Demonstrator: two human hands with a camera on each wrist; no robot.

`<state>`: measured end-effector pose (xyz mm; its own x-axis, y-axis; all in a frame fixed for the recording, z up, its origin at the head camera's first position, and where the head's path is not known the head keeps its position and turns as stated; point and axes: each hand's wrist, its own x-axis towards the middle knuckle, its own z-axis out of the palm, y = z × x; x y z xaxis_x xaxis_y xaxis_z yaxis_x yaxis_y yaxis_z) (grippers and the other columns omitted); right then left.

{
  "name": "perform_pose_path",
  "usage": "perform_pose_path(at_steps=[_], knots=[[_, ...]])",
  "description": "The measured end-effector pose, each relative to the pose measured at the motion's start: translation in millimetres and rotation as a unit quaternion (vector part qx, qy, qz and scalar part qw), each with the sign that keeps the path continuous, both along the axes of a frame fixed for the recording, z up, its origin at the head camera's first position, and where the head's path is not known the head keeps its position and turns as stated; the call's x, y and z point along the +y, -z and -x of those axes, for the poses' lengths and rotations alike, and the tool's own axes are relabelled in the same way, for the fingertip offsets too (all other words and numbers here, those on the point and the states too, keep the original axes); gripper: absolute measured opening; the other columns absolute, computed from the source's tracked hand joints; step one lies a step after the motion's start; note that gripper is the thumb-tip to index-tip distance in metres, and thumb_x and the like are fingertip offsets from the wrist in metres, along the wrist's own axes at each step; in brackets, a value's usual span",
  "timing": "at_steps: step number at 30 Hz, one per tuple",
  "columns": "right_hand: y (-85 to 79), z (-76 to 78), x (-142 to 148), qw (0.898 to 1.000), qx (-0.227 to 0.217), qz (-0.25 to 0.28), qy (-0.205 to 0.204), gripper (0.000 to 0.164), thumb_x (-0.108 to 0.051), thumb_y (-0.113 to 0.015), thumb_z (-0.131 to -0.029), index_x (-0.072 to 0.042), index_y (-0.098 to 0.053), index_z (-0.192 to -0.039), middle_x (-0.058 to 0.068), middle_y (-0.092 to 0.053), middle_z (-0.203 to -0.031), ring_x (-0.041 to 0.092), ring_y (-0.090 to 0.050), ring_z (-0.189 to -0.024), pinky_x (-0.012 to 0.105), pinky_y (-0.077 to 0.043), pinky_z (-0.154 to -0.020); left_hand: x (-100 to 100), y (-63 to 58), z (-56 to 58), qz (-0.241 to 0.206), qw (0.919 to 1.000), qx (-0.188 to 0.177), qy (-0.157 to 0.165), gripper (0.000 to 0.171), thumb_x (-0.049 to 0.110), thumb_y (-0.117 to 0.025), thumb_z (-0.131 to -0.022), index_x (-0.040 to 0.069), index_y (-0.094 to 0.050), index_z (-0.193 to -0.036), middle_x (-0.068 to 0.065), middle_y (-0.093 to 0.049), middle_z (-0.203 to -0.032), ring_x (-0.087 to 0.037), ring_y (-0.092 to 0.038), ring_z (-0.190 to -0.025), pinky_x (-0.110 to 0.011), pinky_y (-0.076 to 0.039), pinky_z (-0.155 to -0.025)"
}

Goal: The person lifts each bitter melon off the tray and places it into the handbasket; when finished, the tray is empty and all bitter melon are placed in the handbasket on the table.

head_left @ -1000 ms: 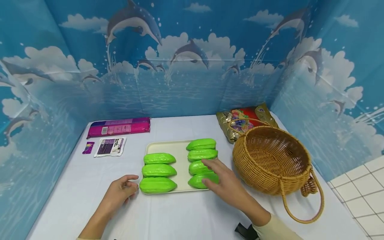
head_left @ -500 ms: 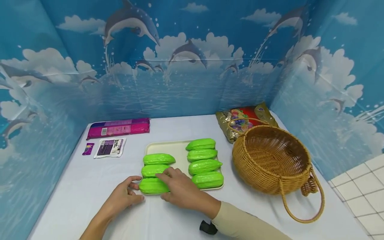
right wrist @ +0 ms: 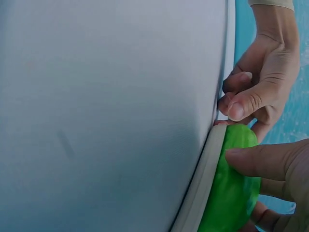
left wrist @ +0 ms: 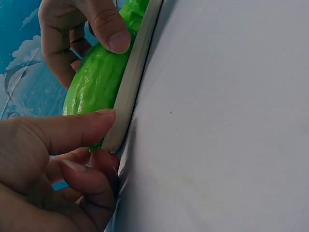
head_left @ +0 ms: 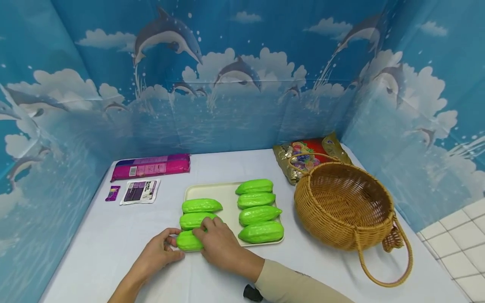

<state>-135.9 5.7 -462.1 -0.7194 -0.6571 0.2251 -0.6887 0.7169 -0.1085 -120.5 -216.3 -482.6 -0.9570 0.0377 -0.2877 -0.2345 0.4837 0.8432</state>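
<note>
In the head view, a cream tray (head_left: 231, 189) bears two columns of green, ridged, bitter-melon-like pieces. My right hand (head_left: 219, 246) grips the front-left bitter melon (head_left: 187, 240), thumb on its near side and fingers over its far side; the right wrist view shows this bitter melon (right wrist: 231, 193) against the tray rim (right wrist: 205, 188). My left hand (head_left: 157, 254) is at the tray's front-left corner, loosely curled beside the melon's end. In the left wrist view its thumb passes over the corner; firm contact is hard to tell. Other bitter melons (head_left: 261, 232) lie at right.
Right of the tray stands a wicker basket (head_left: 333, 227) with its handles folded down. Behind it lies a gold and red bag (head_left: 314, 151). At back left are a pink packet (head_left: 151, 166), a white and purple sachet (head_left: 141, 192) and a small purple packet (head_left: 112, 193).
My right hand has left the front-right bitter melon, moved left and taken hold of the front-left one. My left hand has shifted slightly right, to the tray's corner.
</note>
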Motion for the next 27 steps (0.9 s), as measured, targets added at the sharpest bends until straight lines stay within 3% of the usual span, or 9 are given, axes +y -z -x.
perform_pose_path(at_steps=[11,20,27], knots=[[5.1,0.4,-1.7,1.0,0.018,0.007,-0.006,0.045,-0.024,-0.082,-0.083,-0.018,-0.069,-0.125,-0.001,-0.053,-0.106,0.013,-0.044,-0.086,0.021,-0.04,-0.068,1.3,3.7,-0.6,0.023,0.9991,0.015,-0.031,0.056,-0.001,-0.081,-0.077,0.007,-0.064,-0.13,-0.006,-0.061,-0.098,-0.019,-0.055,-0.075,-0.026,-0.046,-0.057],[3.8,1.0,0.5,1.0,0.015,0.014,-0.01,0.043,-0.023,-0.082,-0.082,-0.019,-0.069,-0.123,-0.002,-0.052,-0.105,0.011,-0.044,-0.087,0.019,-0.038,-0.066,1.1,0.5,-1.9,0.029,0.999,0.025,-0.025,0.055,-0.001,-0.081,-0.078,0.006,-0.065,-0.13,-0.005,-0.063,-0.097,-0.017,-0.055,-0.072,-0.026,-0.045,-0.056],[-6.9,-1.1,7.2,0.999,0.005,0.035,-0.012,0.043,-0.022,-0.081,-0.082,-0.02,-0.07,-0.123,-0.002,-0.054,-0.107,0.013,-0.048,-0.09,0.019,-0.042,-0.068,1.7,0.7,-1.1,0.035,0.9982,0.039,-0.03,0.051,0.004,-0.083,-0.079,0.005,-0.067,-0.128,-0.004,-0.067,-0.101,-0.016,-0.055,-0.07,-0.025,-0.046,-0.057]])
